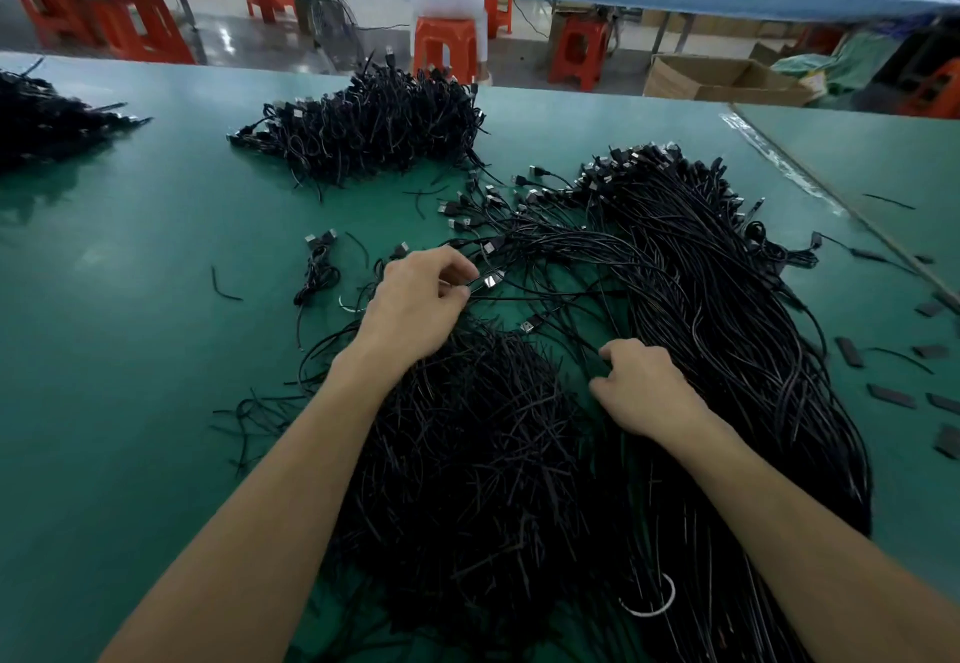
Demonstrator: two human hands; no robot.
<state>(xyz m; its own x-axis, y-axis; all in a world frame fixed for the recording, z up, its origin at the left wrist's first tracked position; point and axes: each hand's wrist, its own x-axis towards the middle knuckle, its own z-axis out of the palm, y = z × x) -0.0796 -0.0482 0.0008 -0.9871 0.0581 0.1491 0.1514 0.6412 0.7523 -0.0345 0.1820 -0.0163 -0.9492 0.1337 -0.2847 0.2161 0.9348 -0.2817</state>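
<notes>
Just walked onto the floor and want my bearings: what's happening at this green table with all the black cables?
A person is working through black USB cables on the green table. The left hand pinches one cable's plug; the right hand curls its fingers into the loose cables. A heap of short black ties lies between the arms, and a pile of coiled cables sits farther back.

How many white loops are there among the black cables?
2. One white loop lies near the bottom, on the black cables between the forearms; the other just left of the left hand. More may be buried.
</notes>
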